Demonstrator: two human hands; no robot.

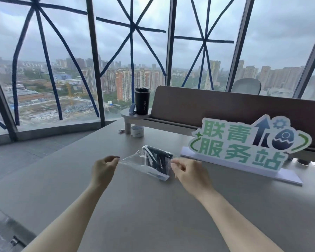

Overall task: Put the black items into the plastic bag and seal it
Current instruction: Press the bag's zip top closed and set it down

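Observation:
A clear plastic bag (135, 161) is held just above the grey table (144, 211), stretched between both hands. Several black items (157, 160) show through the film inside the bag, bunched toward its right side. My left hand (105, 170) pinches the bag's left corner between thumb and fingers. My right hand (187, 171) pinches the bag's right edge, close beside the black items. I cannot tell whether the bag's mouth is closed.
A white and green sign on a flat base (244, 148) stands to the right of the bag. A tape roll (137, 131) sits behind it, near a small round shelf (133, 114) bearing a black cup (141, 100). A brown divider panel (225, 110) runs along the back.

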